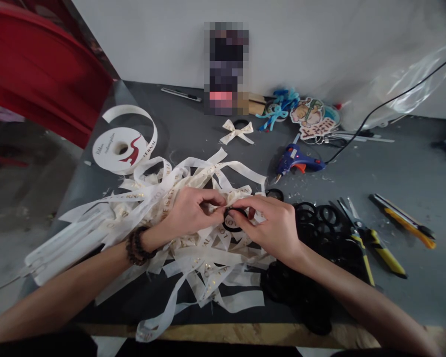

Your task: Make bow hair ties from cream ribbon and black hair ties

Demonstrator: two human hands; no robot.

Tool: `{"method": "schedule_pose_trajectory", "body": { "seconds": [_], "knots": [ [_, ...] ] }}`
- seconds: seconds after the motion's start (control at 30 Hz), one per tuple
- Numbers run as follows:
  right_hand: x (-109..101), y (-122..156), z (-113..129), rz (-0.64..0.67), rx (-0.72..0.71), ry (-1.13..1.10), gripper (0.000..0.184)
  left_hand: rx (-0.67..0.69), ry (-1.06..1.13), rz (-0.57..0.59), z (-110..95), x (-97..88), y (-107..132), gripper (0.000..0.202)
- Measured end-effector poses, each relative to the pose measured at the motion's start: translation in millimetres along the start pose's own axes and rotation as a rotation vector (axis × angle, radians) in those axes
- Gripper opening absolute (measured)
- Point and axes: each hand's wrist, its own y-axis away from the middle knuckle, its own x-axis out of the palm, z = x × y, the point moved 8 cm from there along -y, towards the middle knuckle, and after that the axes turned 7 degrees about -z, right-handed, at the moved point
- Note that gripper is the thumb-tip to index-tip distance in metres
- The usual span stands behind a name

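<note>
The left hand (pixel 193 210) and right hand (pixel 273 223) pinched ribbon (pixel 238 192) and a black ring (pixel 227 226) in a narrow grip (glue gun (pixel 299 159) at two o'clock).

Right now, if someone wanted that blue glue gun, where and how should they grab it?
Probably by the handle of the blue glue gun, from the right, using the nearer right hand once free. The handle points right, the orange trigger on its near side, while the nozzle points near-left. The cord leaves the handle's end, so grip just short of it.
</note>
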Motion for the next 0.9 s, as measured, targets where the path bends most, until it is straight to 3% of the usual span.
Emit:
{"method": "schedule_pose_trajectory", "body": {
  "seconds": [0.17, 0.4, 0.6, 0.73, 0.83, 0.9],
  "knots": [
    [-1.0, -1.0, 2.9, 0.021, 0.010, -0.049, 0.012, 0.014, -0.024, -0.015, -1.1, 0.2, 2.9, 0.008],
    [-3.3, -4.1, -8.6, 0.021, 0.129, -0.061, 0.031, -0.021, -0.011, -0.009, 3.2, -0.5, 1.4, 0.014],
    [-10.0, -7.7, -8.7, 0.004, 0.141, -0.093, 0.031, -0.050, 0.016, -0.020, 3.2, 0.3, 0.7, 0.013],
    [-8.6, -8.4, -13.1, 0.066, 0.211, -0.143, 0.024, -0.083, 0.064, -0.004, 4.7, 2.9, 2.4, 0.009],
    [-3.3, -7.5, -10.7, 0.098, 0.191, -0.165, 0.041, -0.086, 0.077, -0.020, 5.1, 1.5, 2.6, 0.009],
    [-0.5, -6.4, -7.9, 0.099, 0.162, -0.177, 0.034, -0.080, 0.097, -0.032, 4.8, 0.0, 2.2, 0.011]
  ]
}}
